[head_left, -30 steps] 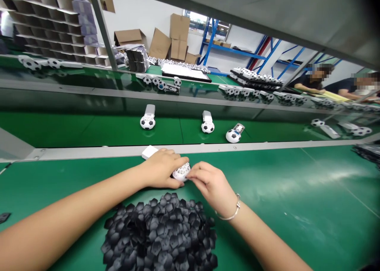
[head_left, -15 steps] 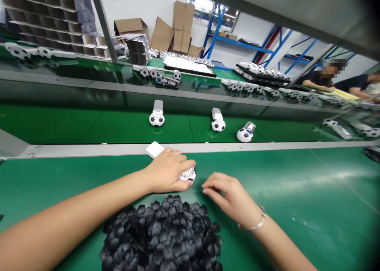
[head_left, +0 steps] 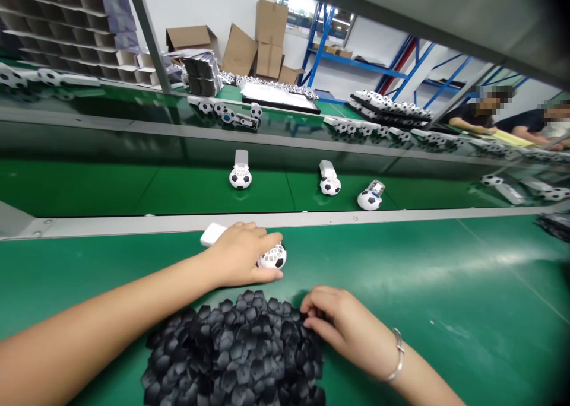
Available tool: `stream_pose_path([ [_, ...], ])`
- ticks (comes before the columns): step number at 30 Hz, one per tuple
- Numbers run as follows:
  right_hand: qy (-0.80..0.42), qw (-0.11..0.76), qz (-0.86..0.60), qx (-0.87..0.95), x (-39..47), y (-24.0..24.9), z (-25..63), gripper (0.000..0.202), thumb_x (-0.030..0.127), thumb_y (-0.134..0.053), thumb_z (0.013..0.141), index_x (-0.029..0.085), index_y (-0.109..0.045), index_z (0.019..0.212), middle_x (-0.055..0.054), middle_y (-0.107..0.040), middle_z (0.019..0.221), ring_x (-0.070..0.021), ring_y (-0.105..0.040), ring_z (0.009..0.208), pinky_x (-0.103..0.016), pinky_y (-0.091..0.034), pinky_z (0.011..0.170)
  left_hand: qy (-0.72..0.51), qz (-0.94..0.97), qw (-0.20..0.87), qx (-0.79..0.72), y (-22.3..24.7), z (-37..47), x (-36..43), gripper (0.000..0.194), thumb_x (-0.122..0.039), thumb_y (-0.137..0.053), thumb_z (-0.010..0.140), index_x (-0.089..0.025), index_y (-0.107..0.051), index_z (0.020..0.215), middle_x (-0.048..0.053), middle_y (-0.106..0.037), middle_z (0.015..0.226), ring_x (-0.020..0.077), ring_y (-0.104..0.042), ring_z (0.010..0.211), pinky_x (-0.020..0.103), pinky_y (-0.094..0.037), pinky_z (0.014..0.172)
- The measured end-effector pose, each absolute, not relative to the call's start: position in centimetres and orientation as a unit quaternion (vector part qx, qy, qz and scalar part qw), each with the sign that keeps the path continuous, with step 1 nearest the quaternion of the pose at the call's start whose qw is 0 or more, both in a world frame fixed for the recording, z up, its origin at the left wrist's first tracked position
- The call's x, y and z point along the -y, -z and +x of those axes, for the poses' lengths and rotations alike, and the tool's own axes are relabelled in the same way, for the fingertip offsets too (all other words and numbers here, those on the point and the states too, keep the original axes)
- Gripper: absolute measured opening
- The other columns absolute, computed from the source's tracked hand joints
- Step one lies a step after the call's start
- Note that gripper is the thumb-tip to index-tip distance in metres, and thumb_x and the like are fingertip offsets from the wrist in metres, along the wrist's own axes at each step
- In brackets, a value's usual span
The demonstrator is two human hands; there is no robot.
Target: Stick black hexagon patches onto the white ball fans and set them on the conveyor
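Note:
My left hand (head_left: 238, 254) is closed over a white soccer-ball-shaped device (head_left: 272, 256), pressing it to the green bench. The ball end, with black pentagon patches and open white lattice, shows past my thumb and forefinger. Its white rectangular handle (head_left: 212, 234) sticks out on the left, and my palm hides the middle. At the right edge of a heap of black pentagon pieces (head_left: 249, 352) is my right hand (head_left: 341, 326), its fingers curled and the thumb a little apart. I cannot make out any piece between its fingertips.
Beyond a metal rail (head_left: 169, 221), similar ball-shaped devices (head_left: 241, 177) lie on a green conveyor belt (head_left: 191, 189). A raised shelf (head_left: 289, 130) behind carries more of them. Cardboard boxes (head_left: 271, 32) and blue racking (head_left: 360, 63) stand at the back. Co-workers (head_left: 481, 115) sit at far right.
My right hand has moved down towards me to the heap's edge. My left hand and its device have shifted slightly left, the ball end showing more. Devices on the belt have shifted slightly right.

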State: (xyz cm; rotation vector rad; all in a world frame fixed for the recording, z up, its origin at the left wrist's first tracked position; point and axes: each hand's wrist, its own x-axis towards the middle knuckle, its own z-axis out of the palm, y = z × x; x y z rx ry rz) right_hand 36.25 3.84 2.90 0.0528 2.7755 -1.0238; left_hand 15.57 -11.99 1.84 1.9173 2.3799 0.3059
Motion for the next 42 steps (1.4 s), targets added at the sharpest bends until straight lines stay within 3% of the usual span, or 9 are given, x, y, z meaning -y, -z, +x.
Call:
stream_pose_path([
  [3,0.305,0.077,0.022,-0.949,-4.2,-3.2,35.9,0.019,0.006,-0.055,0.087,0.020,-0.067,0.092,-0.003,-0.064,0.089,-0.0157,-0.059,0.081,-0.026,-0.044,0.075,-0.069,0.600,0.046,-0.796,-1.9,15.6,12.3,0.070,-0.075,-0.047,0.078,-0.026,-0.049,0.127,0.008,-0.067,0.094,0.0299,-0.060,0.091,0.040,-0.043,0.076],
  [6,0.252,0.058,0.038,-0.965,-4.4,-3.6,34.8,0.017,0.004,-0.054,0.084,0.018,-0.065,0.083,-0.003,-0.063,0.081,-0.0167,-0.058,0.074,-0.027,-0.043,0.069,-0.046,0.585,0.059,-0.807,-2.1,15.7,12.3,0.071,-0.076,-0.046,0.077,-0.026,-0.048,0.128,0.008,-0.067,0.092,0.0315,-0.061,0.089,0.039,-0.045,0.071],
  [12,0.351,-0.050,0.022,-0.935,-2.5,-4.2,31.3,0.014,0.007,-0.061,0.081,0.019,-0.056,0.076,0.002,-0.059,0.072,-0.0137,-0.054,0.067,-0.024,-0.041,0.063,-0.046,0.577,0.102,-0.809,-2.7,16.4,12.4,0.074,-0.065,-0.061,0.072,-0.025,-0.042,0.131,0.009,-0.065,0.094,0.0311,-0.061,0.091,0.037,-0.048,0.072],
  [20,0.341,-0.153,-0.012,-0.927,0.3,-3.1,29.6,0.013,0.009,-0.054,0.088,0.019,-0.061,0.082,-0.003,-0.059,0.080,-0.0160,-0.056,0.076,-0.026,-0.044,0.069,-0.053,0.561,0.122,-0.817,-3.4,16.8,12.6,0.054,-0.058,-0.056,0.077,-0.025,-0.046,0.119,0.007,-0.063,0.086,0.0281,-0.061,0.082,0.034,-0.047,0.066],
  [25,0.362,-0.170,0.010,-0.917,1.0,-2.7,29.3,0.013,0.009,-0.055,0.085,0.020,-0.061,0.083,-0.004,-0.058,0.087,-0.0171,-0.056,0.080,-0.029,-0.048,0.073,-0.067,0.576,0.109,-0.807,-2.8,16.7,12.7,0.052,-0.052,-0.060,0.075,-0.024,-0.045,0.116,0.006,-0.063,0.084,0.0282,-0.062,0.079,0.033,-0.047,0.063],
  [30,0.376,-0.150,0.066,-0.912,0.4,-2.6,28.6,0.015,0.011,-0.066,0.075,0.019,-0.053,0.074,0.000,-0.052,0.076,-0.0138,-0.051,0.067,-0.025,-0.043,0.061,-0.074,0.589,0.113,-0.797,-2.9,16.4,12.5,0.050,-0.055,-0.064,0.072,-0.024,-0.048,0.108,0.004,-0.063,0.080,0.0273,-0.062,0.075,0.032,-0.046,0.061],
  [35,0.394,-0.139,0.088,-0.904,-0.9,-1.4,28.5,0.027,0.022,-0.073,0.073,0.019,-0.049,0.085,0.004,-0.048,0.074,-0.0117,-0.048,0.062,-0.024,-0.040,0.059,-0.069,0.608,0.108,-0.783,-3.2,16.5,12.7,0.058,-0.055,-0.069,0.068,-0.024,-0.047,0.112,0.004,-0.066,0.084,0.0284,-0.064,0.078,0.033,-0.047,0.064],
  [39,0.446,-0.105,0.091,-0.884,-2.5,0.6,28.1,0.036,0.034,-0.072,0.076,0.018,-0.050,0.100,0.004,-0.054,0.074,-0.0103,-0.047,0.056,-0.023,-0.039,0.055,-0.063,0.602,0.108,-0.789,-3.9,14.7,12.9,0.060,-0.055,-0.065,0.073,-0.025,-0.045,0.122,0.006,-0.068,0.090,0.0290,-0.065,0.083,0.034,-0.048,0.066],
  [42,0.483,-0.099,0.115,-0.862,-3.2,1.7,27.4,0.028,0.035,-0.064,0.082,0.016,-0.055,0.100,0.001,-0.059,0.078,-0.0097,-0.048,0.055,-0.023,-0.040,0.055,-0.114,0.514,0.063,-0.848,-4.4,10.5,13.1,0.067,-0.055,-0.054,0.083,-0.024,-0.034,0.139,0.010,-0.067,0.103,0.0285,-0.064,0.094,0.035,-0.048,0.075],
])
